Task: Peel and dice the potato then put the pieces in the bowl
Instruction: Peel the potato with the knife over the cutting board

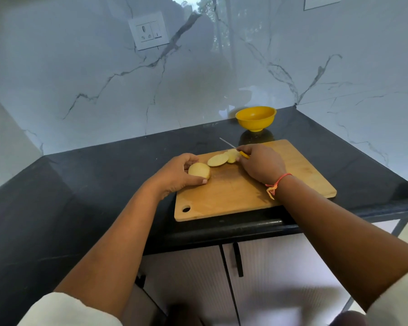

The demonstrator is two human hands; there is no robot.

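home kitchen | black countertop (104, 184) | marble backsplash (198, 78) | cabinets (280, 278)

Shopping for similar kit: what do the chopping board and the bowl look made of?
Chopping board: likely bamboo or wood, matte, light tan with faint grain. Bowl: probably plastic, smooth, uniformly yellow with a slight sheen.

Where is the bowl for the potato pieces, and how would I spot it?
Find the black counter that runs along the white marble wall. Just past the far edge of the wooden cutting board, near that wall, stands the bowl. It is the only bright yellow, round dish there, on a small foot, apart from the board.
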